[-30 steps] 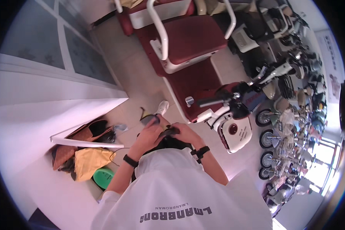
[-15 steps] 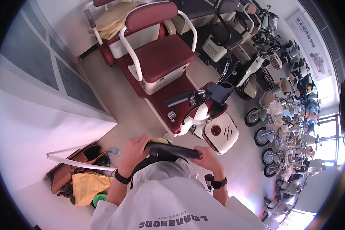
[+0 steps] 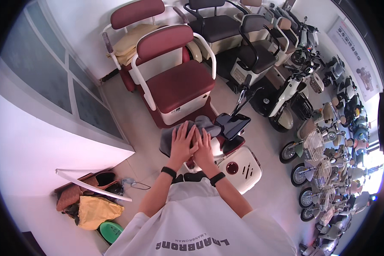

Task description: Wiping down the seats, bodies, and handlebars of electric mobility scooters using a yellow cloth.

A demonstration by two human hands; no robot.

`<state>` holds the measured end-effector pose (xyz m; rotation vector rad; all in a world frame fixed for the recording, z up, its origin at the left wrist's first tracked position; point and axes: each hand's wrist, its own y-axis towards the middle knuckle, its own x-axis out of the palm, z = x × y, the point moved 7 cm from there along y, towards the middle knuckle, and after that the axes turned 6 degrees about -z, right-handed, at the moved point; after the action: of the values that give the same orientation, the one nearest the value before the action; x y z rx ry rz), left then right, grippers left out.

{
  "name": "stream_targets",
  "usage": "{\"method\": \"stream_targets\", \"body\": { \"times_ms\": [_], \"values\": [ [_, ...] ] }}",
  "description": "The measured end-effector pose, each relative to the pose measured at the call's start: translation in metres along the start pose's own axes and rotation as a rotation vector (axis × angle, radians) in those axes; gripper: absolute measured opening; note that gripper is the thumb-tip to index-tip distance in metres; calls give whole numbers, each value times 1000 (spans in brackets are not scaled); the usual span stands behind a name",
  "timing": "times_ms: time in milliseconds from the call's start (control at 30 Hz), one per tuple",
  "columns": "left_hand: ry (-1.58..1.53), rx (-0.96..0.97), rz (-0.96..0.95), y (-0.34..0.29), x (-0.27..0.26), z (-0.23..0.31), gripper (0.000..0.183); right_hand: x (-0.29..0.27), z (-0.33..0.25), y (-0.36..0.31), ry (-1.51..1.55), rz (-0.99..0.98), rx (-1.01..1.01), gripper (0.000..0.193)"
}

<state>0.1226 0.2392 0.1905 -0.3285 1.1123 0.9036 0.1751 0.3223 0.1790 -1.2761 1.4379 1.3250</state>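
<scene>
A dark grey padded piece, which looks like a soft handlebar cover (image 3: 170,135), sits over the left side of the handlebar of a red and white scooter (image 3: 175,85). My left hand (image 3: 181,143) rests on top of it, fingers stretched out and a little apart. Beside it, nearly touching, my right hand (image 3: 204,147) lies on the same piece with its fingers straight. The handlebar grip beneath is hidden. Just right of my hands is the scooter's dark screen (image 3: 234,125), and below that its white front basket lid (image 3: 242,170) with a round red patch.
Left of me stands a white wall (image 3: 64,136) with frosted panels. A yellow bag (image 3: 99,212), brown mats (image 3: 70,196) and a green round object (image 3: 111,231) lie at its foot, by a white strip (image 3: 94,185). Several scooters and bikes (image 3: 313,145) line the right.
Both hands have moved up from my waist to the handlebar. The dark piece stretched between them before is gone from there; a grey piece now covers the grip, which was bare.
</scene>
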Motion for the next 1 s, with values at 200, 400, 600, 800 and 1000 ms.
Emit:
{"method": "stream_targets", "body": {
  "times_ms": [200, 400, 600, 800, 1000],
  "values": [
    [143, -61, 93, -15, -9, 10, 62, -16, 22, 6, 252, 38, -103, 55],
    [125, -275, -107, -31, 21, 20, 44, -14, 47, 7, 582, 138, -246, 43],
    [69, -389, 5, -31, 23, 11, 29, -15, 49, -4, 606, 184, -282, 50],
    [-71, -447, 109, -47, 25, -1, 26, -28, 50, -20, 632, 108, -248, 57],
    [-210, -621, 95, -70, 32, -20, 28, -30, 44, -23, 566, 82, -354, 60]
  ]
}}
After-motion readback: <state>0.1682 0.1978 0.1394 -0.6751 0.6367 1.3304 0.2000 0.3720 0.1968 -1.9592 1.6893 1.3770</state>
